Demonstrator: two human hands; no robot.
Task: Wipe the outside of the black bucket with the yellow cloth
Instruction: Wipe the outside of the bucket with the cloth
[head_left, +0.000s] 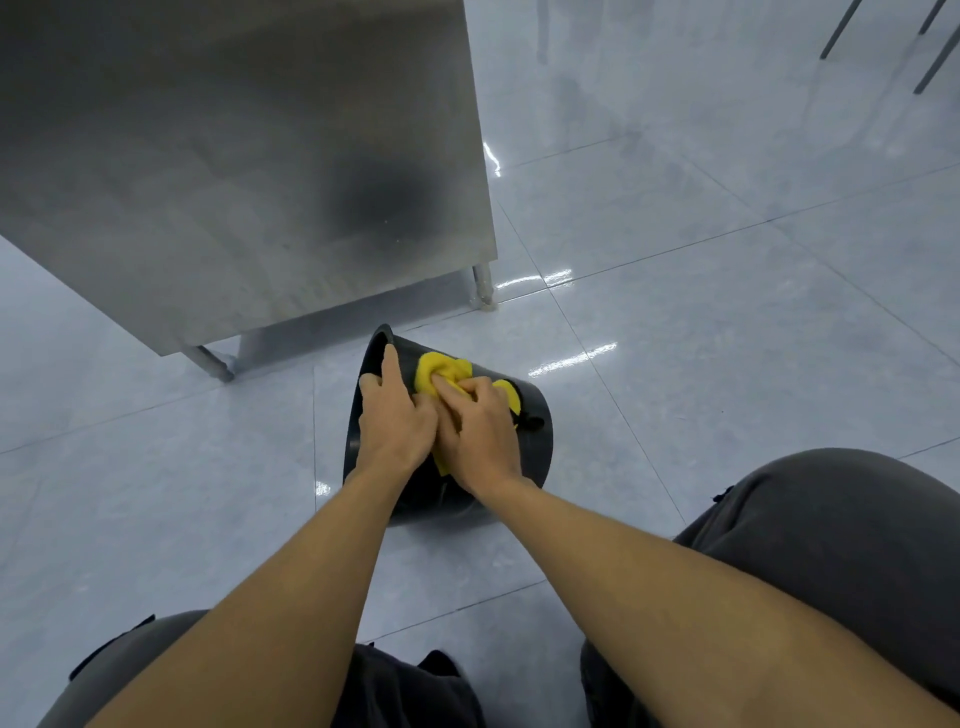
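On the tiled floor (675, 322) lies our black bucket (537, 447), tipped; our left hand (392, 423) grips its rim, right-hand (480, 428) fingers press the yellow cloth (441, 371) against it.

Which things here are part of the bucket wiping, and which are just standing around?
In the job:
- black bucket, lying on its side on the floor
- yellow cloth, pressed on its outer wall
- right hand, on the cloth
- left hand, at the bucket's rim

Standing around:
- steel cabinet
- chair legs
- tiled floor
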